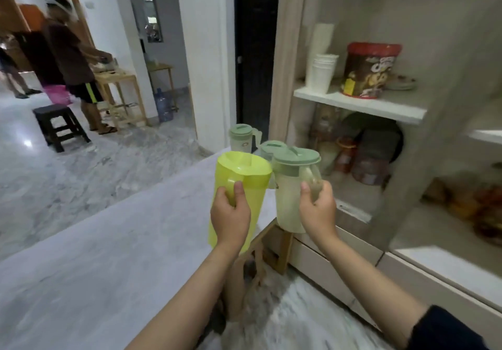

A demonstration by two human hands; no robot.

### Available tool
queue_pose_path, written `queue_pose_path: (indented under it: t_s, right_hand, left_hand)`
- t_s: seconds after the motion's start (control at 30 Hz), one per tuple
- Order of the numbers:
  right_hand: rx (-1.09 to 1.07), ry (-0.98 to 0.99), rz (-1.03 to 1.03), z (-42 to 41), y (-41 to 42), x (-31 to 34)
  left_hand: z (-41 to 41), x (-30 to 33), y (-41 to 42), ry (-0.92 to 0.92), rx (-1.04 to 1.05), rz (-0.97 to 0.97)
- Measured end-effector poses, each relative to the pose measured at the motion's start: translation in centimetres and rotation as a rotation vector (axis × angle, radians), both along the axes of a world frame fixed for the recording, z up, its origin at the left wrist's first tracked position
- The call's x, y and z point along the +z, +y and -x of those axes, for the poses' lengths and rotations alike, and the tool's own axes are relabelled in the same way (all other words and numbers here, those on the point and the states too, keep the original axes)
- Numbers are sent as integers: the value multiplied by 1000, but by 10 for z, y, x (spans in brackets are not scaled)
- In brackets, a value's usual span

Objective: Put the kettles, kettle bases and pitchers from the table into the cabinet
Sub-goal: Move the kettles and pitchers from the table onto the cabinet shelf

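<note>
My left hand [230, 218] grips the handle of a yellow-green pitcher [252, 186] and holds it up over the right edge of the grey table [108, 254]. My right hand [318, 212] grips the handle of a clear pitcher with a green lid [288, 200], lifted beside the yellow one, toward the cabinet [361, 103]. Two more green-lidded pitchers stand at the table's far end, one partly hidden [267, 150] and one behind it [241, 139].
The open cabinet's white shelf holds stacked white cups [322, 71] and a red cereal tub [368, 71]; jars fill the lower shelf. A glass door panel [448, 159] stands at right. A person [73, 58] works at a wooden table far left, near a dark stool [58, 126].
</note>
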State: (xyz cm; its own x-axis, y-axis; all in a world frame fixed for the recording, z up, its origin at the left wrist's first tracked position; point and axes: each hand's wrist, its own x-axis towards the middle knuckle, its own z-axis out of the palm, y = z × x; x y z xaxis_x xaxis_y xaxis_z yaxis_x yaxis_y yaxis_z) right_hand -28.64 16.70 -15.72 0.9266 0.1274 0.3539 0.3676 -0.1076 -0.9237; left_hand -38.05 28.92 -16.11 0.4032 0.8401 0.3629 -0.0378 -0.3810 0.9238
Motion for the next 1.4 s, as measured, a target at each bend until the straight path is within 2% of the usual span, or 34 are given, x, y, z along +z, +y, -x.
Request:
queue_pose_path:
  t_s: [0.4, 0.6, 0.73, 1.0, 1.4]
  right_hand:
    - [-448, -177, -56, -24, -263, 65]
    - [-567, -280, -5, -56, -397, 99]
    - [-597, -340, -1, -88, -457, 127]
    - [-616, -384, -58, -173, -498, 172]
    - [-596, -308, -67, -369, -477, 186]
  left_hand:
    - [-78, 73, -244, -161, -433, 32]
    - [-134, 119, -374, -309, -540, 77]
    - [-166, 155, -430, -386, -611, 59]
    - [-275, 206, -470, -456, -614, 25]
    - [-478, 220, -444, -415, -553, 56]
